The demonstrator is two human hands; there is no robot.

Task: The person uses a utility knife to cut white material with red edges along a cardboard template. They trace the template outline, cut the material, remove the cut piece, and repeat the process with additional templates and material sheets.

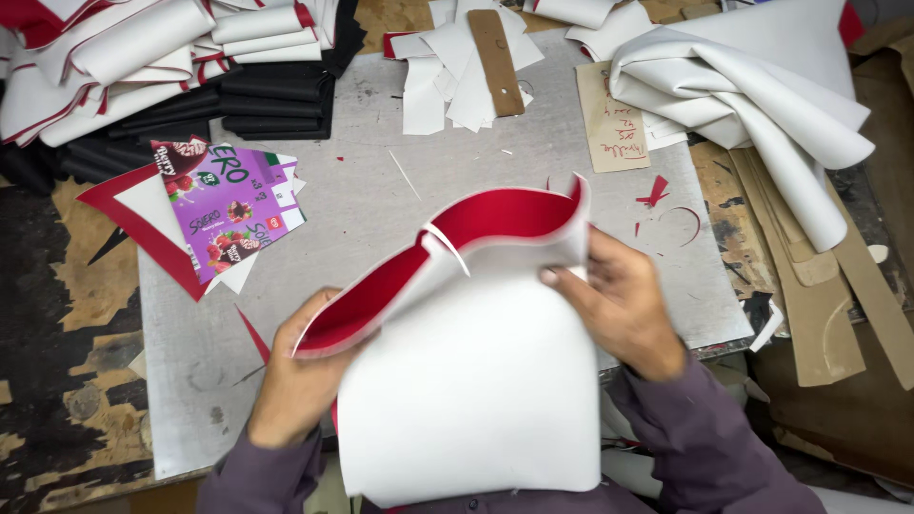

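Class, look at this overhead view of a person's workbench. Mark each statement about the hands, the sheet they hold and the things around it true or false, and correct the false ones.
1. Both hands grip one sheet that is white on one face and red on the other. True.
2. The right hand holds scissors. False: it only pinches the sheet's folded edge.
3. A purple printed carton lies flat to the left of the sheet. True.
4. The left hand rests on the black stack. False: it holds the sheet's lower left edge.
5. The metal work plate is bare. False: scraps and offcuts lie on it.
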